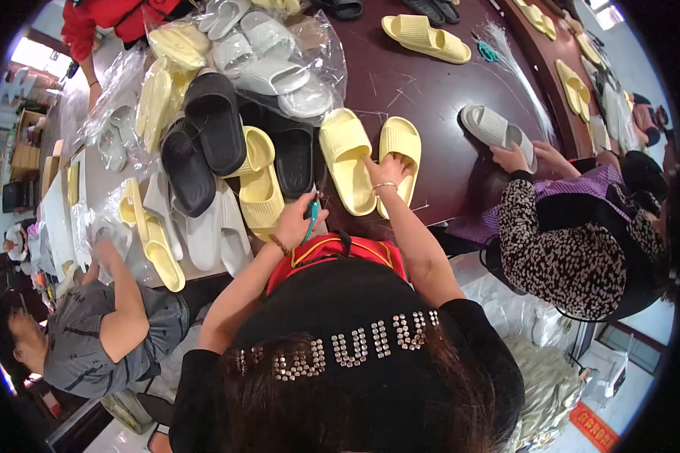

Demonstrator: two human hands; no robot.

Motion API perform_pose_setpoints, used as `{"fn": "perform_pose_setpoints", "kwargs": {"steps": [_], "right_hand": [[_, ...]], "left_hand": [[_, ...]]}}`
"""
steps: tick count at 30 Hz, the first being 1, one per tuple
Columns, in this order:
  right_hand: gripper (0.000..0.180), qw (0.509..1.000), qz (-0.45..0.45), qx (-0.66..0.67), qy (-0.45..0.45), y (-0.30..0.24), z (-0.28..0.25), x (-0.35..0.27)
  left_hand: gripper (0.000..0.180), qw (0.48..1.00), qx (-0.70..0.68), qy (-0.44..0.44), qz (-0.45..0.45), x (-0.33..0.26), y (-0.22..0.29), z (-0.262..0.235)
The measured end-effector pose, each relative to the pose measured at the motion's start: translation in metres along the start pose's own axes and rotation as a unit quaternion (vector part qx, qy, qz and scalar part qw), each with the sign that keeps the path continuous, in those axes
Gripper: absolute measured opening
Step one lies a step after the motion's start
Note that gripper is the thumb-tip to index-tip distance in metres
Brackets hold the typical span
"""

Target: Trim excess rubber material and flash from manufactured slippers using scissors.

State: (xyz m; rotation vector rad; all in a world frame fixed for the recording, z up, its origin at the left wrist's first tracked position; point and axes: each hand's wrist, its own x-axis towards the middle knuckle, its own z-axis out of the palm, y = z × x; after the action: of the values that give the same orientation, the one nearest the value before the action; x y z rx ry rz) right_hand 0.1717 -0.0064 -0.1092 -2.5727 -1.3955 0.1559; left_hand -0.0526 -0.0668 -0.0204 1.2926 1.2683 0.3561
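A pair of pale yellow slide slippers lies side by side on the dark table in front of me: a left slipper (345, 143) and a right slipper (399, 136). My right hand (387, 172) is closed at the right slipper, its fingers in the opening behind the strap, and its thumb reaches the left slipper's edge. In my left hand (293, 224), closed near the table's front edge, is a pair of small teal thread snips (312, 211). Close to that hand, another yellow slipper (262, 200) leans among black slippers (295, 155).
Bagged grey slippers (268, 57) and yellow ones pile up at the far left. A yellow slipper (427, 38), white threads (515, 68) and teal snips (487, 51) lie farther back. At right, a co-worker holds a grey slipper (498, 127); another person sits at left.
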Motion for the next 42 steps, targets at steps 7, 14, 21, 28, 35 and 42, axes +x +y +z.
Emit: {"fn": "perform_pose_setpoints", "kwargs": {"steps": [7,14,21,28,35,42], "right_hand": [[0.044,0.996,0.017,0.079,-0.037,0.027,-0.024,0.006],[0.04,0.956,-0.13,0.166,0.204,0.041,-0.071,-0.037],[0.044,0.937,-0.189,0.15,0.252,0.044,-0.077,-0.056],[0.041,0.93,-0.235,0.136,0.248,0.041,-0.086,-0.073],[0.037,0.981,-0.134,0.137,-0.006,0.044,-0.047,-0.051],[0.031,0.911,-0.034,0.404,-0.078,0.052,-0.044,-0.053]], "left_hand": [[0.053,0.952,0.232,0.025,0.199,0.005,0.019,0.015],[0.053,0.967,-0.13,-0.182,0.122,0.011,0.084,0.025],[0.05,0.894,-0.346,-0.284,0.03,0.018,0.122,0.032],[0.044,0.926,-0.302,-0.224,0.026,0.021,0.123,0.021],[0.043,0.96,-0.202,-0.067,0.183,0.002,0.112,0.009],[0.042,0.945,-0.269,0.039,0.183,-0.018,0.104,-0.004]]}}
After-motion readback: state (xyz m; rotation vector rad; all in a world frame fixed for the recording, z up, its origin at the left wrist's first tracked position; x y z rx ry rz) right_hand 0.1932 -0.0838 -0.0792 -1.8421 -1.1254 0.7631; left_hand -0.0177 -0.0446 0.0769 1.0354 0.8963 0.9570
